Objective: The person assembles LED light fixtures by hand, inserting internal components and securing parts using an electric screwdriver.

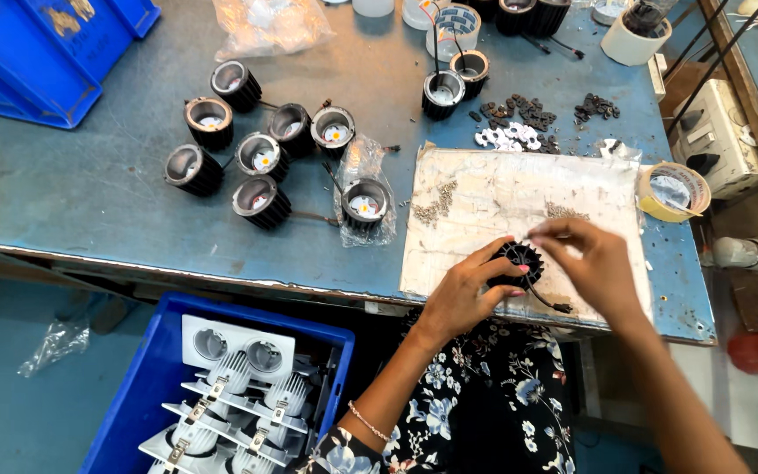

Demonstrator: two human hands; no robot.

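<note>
Far left: blue bin (37, 53) at the top-left corner of the blue-grey bench (89, 193). Below the bench edge, blue crate (146, 395) w/ white finned lamp fittings (247, 386) stacked inside.

Left-centre of bench: cluster of black round lamp housings (247, 154), open ends up, some w/ orange-dot LED chips showing. One more housing (364, 204) sits in a clear plastic bag just right of the cluster.

Centre: two housings (454, 83) near top edge, wires sticking up. Scattered small black parts (528, 112) and white washers (506, 138) just right of them.

Work mat (502, 197), pale and worn, w/ small piles of screws (436, 209) on it.

L hand (462, 294) clamped round black finned heat sink (518, 263), fingers wrapped on its side, holding it over front part of mat near bench edge. Short black lead w/ connector (559, 307) hangs from it.

R hand (594, 263) on top of the heat sink, fingertips pinched together at its upper rim; can't tell if anything's in the pinch.

Far right: tape roll (673, 191) at mat's right edge, white switch box (717, 132) beyond.
</note>
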